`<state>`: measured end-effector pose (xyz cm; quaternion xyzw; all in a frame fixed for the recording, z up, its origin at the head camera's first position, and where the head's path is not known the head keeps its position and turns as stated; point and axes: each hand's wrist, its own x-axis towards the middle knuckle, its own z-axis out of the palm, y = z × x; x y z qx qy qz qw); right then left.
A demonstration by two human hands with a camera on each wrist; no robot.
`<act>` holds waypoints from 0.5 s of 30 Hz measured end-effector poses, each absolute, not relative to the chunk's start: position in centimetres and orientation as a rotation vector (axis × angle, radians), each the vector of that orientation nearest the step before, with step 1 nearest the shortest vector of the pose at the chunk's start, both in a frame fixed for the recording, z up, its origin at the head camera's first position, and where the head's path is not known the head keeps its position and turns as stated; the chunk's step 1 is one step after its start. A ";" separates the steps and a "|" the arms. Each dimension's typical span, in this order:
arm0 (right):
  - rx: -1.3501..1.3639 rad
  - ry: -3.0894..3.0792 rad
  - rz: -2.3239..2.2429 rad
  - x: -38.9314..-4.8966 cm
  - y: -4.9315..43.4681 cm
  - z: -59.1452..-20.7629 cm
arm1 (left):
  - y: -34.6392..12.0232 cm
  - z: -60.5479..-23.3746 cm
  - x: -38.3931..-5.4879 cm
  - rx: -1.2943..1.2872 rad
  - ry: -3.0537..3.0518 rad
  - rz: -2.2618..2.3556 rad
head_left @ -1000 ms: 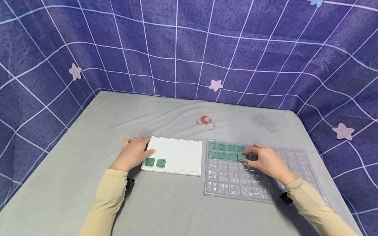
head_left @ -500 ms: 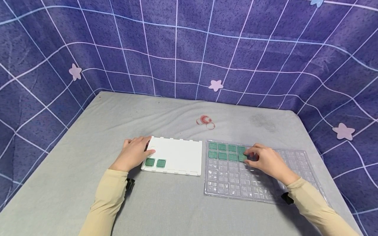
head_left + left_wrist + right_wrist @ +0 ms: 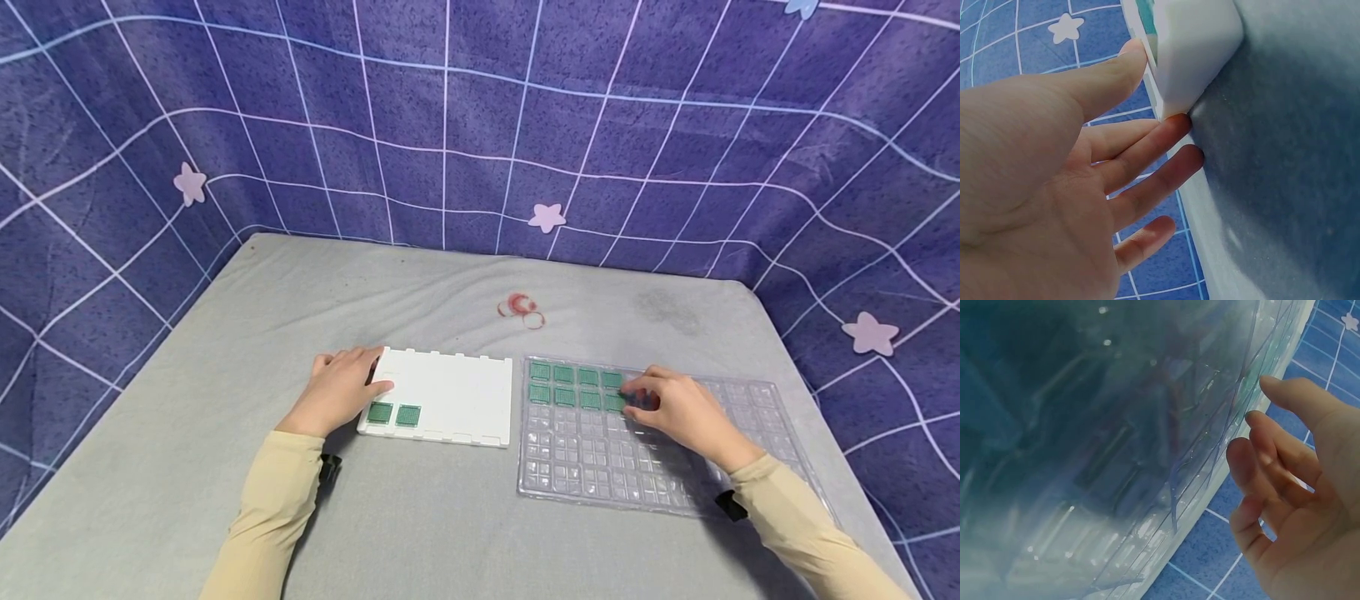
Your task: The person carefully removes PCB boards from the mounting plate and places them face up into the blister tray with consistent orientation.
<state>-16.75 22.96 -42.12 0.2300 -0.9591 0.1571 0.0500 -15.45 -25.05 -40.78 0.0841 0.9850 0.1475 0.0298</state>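
Note:
My left hand point(image 3: 337, 393) holds the left edge of a flat white tray point(image 3: 453, 392) with notched rims. In the left wrist view its thumb point(image 3: 1125, 65) lies on the rim, while fingertips touch the tray's side. Two small green circuit boards point(image 3: 408, 415) lie in the tray's near left corner. To the right, a clear plastic blister tray point(image 3: 566, 454) carries two rows of green circuit boards point(image 3: 564, 396). My right hand point(image 3: 681, 414) is over this tray, thumb and index finger bent and apart, fingertips right beside the rightmost near-row board point(image 3: 615, 403); nothing shows between them.
Grey cloth point(image 3: 442, 517) covers the table, with red ring stains point(image 3: 521, 307) behind the trays. A purple gridded curtain point(image 3: 480, 125) with star shapes encloses the back and sides. A narrow strip of cloth separates the two trays.
The rightmost near-row circuit board, earlier between my right thumb and index finger, now lies flat in its pocket. My right hand has shifted slightly right, off it. The left hand stays put.

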 end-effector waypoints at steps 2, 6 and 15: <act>0.698 -2.916 0.478 -16.7 23.0 -42.2 | -25.1 -40.8 -15.4 0.257 3.035 0.456; 0.697 -2.892 0.460 -16.7 22.8 -42.3 | -25.1 -40.8 -15.4 0.255 3.032 0.458; 0.681 -2.883 0.467 -16.5 22.5 -42.1 | -25.1 -40.8 -15.3 0.262 3.035 0.464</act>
